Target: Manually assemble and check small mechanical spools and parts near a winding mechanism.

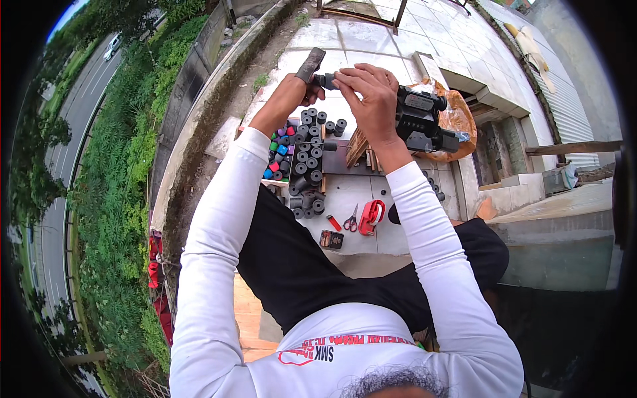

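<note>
Both of my hands are raised in front of me, above a white tiled surface. My left hand (290,99) is closed round a small black cylindrical piece (324,81), and a dark grey strip or sheath (311,64) sticks up at its thumb side. From the other side, the bent fingers of my right hand (370,99) meet the same black piece; its far end is hidden by them. Just right of that hand stands a black boxy device (419,119) with knobs. Below my hands lie several black hollow cylinders (312,159), some upright and some on their sides.
A box of coloured cylinders (280,154) sits left of the black ones. Wooden sticks (357,147) lie on a dark board. Nearer me are scissors (350,220), a red tape dispenser (372,217), a red lighter (334,223) and a small dark box (331,239). A low wall edge (199,126) runs along the left.
</note>
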{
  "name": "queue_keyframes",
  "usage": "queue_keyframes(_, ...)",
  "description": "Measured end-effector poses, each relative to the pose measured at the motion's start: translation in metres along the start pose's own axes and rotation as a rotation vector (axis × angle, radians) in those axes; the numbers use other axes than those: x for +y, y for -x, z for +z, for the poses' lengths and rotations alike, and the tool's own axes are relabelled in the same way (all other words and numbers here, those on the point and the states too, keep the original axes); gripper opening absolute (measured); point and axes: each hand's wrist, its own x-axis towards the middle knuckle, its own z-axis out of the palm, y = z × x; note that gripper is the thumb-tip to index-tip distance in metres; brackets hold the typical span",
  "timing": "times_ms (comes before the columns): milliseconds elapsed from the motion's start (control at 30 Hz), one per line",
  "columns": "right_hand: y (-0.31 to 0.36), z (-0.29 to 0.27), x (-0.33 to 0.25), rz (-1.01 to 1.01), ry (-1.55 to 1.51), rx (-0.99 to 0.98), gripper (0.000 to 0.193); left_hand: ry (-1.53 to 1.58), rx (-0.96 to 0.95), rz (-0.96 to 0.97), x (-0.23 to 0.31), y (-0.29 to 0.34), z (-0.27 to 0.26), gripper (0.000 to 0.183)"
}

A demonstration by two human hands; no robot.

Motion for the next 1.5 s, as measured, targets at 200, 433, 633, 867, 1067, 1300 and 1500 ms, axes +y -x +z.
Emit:
queue_keyframes(200, 0.017, -0.042, -0.023, 0.102, -0.065, -0.005, 0.052, -0.085, 0.072, -0.005, -0.006, 0.001, 0.005, 0.048)
queue_keyframes(433, 0.133, -0.140, -0.036, 0.428, -0.132, -0.010, 0.039, 0.163, 0.600, 0.187, -0.031, 0.019, 0.013, 0.037)
queue_keyframes(633, 0.105, -0.196, -0.014, 0.657, -0.168, 0.153, 0.031, 0.468, 0.529, 0.072, -0.041, 0.107, 0.067, 0.033)
queue_keyframes(867, 0.061, -0.160, -0.013, 0.484, -0.249, -0.041, 0.028, 0.787, 0.212, -0.083, -0.075, 0.160, 0.126, 0.041)
queue_keyframes(1067, -0.002, -0.085, 0.018, 0.121, -0.060, -0.177, 0.032, 0.996, 0.357, 0.026, -0.035, 0.068, 0.145, 0.045)
queue_keyframes(1300, -0.007, -0.053, 0.037, 0.159, 0.018, -0.562, 0.034, 1.126, 0.289, 0.105, 0.004, 0.036, 0.154, 0.035)
queue_keyframes(1500, -0.010, -0.058, 0.043, 0.122, -0.007, -0.542, 0.035, 1.180, 0.256, 0.127, 0.007, 0.041, 0.164, 0.036)
